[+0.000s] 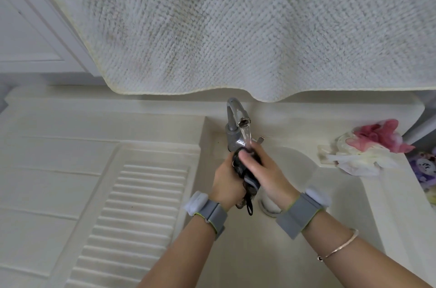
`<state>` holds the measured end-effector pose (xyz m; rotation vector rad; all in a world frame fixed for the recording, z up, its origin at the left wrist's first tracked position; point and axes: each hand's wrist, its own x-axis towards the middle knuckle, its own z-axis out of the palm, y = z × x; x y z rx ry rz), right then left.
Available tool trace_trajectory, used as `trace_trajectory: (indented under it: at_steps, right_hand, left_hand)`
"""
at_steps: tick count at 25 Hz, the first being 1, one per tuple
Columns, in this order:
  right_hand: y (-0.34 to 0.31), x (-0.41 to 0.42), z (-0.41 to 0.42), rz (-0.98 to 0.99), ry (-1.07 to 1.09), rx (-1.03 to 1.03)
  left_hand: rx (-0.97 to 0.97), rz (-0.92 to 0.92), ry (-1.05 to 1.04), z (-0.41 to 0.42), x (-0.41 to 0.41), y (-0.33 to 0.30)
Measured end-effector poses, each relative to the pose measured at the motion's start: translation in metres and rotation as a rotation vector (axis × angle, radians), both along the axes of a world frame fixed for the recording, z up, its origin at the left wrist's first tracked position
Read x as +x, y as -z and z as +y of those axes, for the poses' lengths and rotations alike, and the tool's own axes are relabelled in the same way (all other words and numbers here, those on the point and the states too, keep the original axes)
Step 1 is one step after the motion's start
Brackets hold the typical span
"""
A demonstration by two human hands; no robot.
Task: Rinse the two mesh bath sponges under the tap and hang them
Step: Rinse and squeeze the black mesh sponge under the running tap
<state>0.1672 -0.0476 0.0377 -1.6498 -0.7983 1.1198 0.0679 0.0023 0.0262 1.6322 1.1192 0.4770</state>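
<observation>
Head view: both hands squeeze a dark mesh sponge [245, 169] under the running tap [236, 120], above the cream sink [330, 193]. The left hand [227, 184] wraps the sponge from the left, and the right hand [266, 175] clamps it from the right with the thumb across its top; water strikes the sponge's upper end. A pink and white mesh sponge [370, 146] lies on the sink's right ledge. A pale bath mat [236, 23] hangs above the tap.
</observation>
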Motion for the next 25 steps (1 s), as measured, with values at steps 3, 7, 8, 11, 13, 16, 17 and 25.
trace_trajectory:
  at_steps: [3,7,8,11,13,16,17,25]
  right_hand:
    - [-0.009,-0.003,-0.004,-0.241,-0.058,-0.021]
    - [-0.021,0.0,0.009,-0.351,-0.02,-0.049]
    - [-0.022,0.001,0.013,-0.38,-0.012,-0.073]
    - [-0.027,-0.002,0.021,-0.437,-0.004,-0.113]
    - [-0.022,-0.002,0.024,-0.447,-0.002,-0.127]
    - [-0.01,0.002,0.026,-0.39,0.0,-0.161]
    - [-0.007,0.004,0.025,-0.314,0.023,-0.174]
    - [0.005,0.022,0.019,0.499,0.337,-0.244]
  left_hand:
    - [-0.059,0.097,-0.013,-0.006,0.008,-0.003]
    - [0.13,0.258,0.124,-0.007,0.018,-0.011]
    - [0.188,0.379,0.183,-0.005,0.02,-0.013]
    - [0.278,0.536,0.217,-0.002,0.021,-0.017]
    - [0.242,0.464,0.193,-0.004,0.019,-0.015]
    - [0.187,0.415,0.167,-0.01,0.019,-0.016]
    - [0.196,0.418,0.164,-0.012,0.019,-0.016]
    - [0.06,0.145,0.282,-0.008,-0.013,-0.008]
